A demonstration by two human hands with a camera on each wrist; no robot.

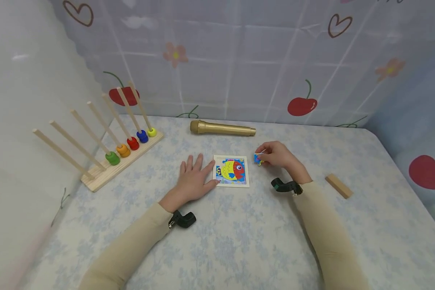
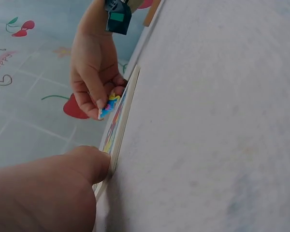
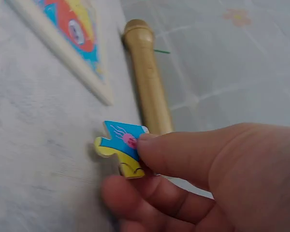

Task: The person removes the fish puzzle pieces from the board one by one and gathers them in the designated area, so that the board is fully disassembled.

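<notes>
A square fish puzzle (image 1: 233, 171) in a pale wooden frame lies on the table, with a pale patch at the picture's upper left corner. My left hand (image 1: 193, 179) rests beside it with the fingers spread; its thumb and index fingertip are at the frame's left edge. In the left wrist view the thumb (image 2: 89, 162) presses on that edge. To the right of the frame, my right hand (image 1: 276, 155) pinches a jigsaw piece (image 3: 121, 145) between thumb and fingers. The piece is blue and yellow with a pink jellyfish, its printed side visible in the right wrist view.
A gold microphone (image 1: 222, 128) lies behind the puzzle. At the left stands a wooden peg rack (image 1: 121, 167) with coloured beads on several of its rods. A small wooden block (image 1: 338, 186) lies to the right of my right forearm. A patterned curtain hangs behind the table.
</notes>
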